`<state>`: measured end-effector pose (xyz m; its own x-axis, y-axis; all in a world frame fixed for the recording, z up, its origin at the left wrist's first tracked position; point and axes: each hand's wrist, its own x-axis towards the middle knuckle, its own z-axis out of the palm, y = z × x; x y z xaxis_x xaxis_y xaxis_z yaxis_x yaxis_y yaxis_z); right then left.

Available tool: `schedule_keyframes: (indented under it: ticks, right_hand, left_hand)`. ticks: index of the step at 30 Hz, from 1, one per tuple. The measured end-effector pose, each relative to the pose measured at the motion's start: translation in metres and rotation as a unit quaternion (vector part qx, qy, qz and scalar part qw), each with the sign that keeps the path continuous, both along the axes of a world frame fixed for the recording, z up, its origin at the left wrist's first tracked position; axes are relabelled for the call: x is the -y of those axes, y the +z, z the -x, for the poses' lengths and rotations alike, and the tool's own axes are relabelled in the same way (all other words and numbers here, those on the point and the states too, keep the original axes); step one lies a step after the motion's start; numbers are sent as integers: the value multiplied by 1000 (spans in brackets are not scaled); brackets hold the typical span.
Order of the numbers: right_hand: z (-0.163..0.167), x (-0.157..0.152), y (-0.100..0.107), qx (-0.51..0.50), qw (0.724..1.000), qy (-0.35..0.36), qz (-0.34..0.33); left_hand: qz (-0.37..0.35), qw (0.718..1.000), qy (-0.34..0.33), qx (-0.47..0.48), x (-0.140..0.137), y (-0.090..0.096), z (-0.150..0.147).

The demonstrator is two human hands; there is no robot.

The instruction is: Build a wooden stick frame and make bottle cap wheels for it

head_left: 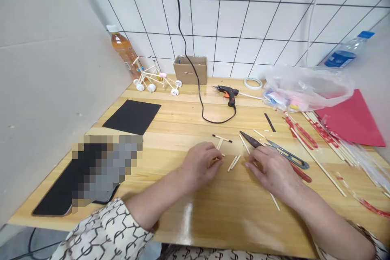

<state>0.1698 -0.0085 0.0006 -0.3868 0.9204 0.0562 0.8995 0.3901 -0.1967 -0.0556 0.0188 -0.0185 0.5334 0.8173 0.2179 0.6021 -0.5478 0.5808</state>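
The person's right hand [272, 170] bends over a long, thin, pale wooden stick [275, 201] and a dark-bladed, red-handled tool [251, 140], hiding their middles; the left hand [202, 162] curls beside a T-shaped wooden piece [222, 138] with dark-tipped crossbar, partly covering its near end (whether either hand grips anything cannot be told). Two short pale sticks [232, 163] lie between them. Beyond rests a black glue gun [230, 95].

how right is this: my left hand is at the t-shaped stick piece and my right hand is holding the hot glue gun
Not quite: your right hand isn't holding the hot glue gun. The head view shows it lying on the table, beyond both hands. Your left hand is indeed at the T-shaped stick piece.
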Motion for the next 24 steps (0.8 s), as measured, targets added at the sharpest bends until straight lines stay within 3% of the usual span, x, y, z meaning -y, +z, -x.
schedule_keyframes:
  ticks: [4, 10, 24]
  right_hand:
    - [4, 2, -5, -21, 999, 21, -16]
    - [9, 5, -14, -64, 994, 78, -36]
    - [11, 4, -18, -81, 990, 103, -47]
  left_hand:
    - [15, 996, -35, -85, 18, 6, -16]
    - [2, 983, -12, -184, 29, 8, -30]
    - [20, 977, 52, -206, 34, 5, -36]
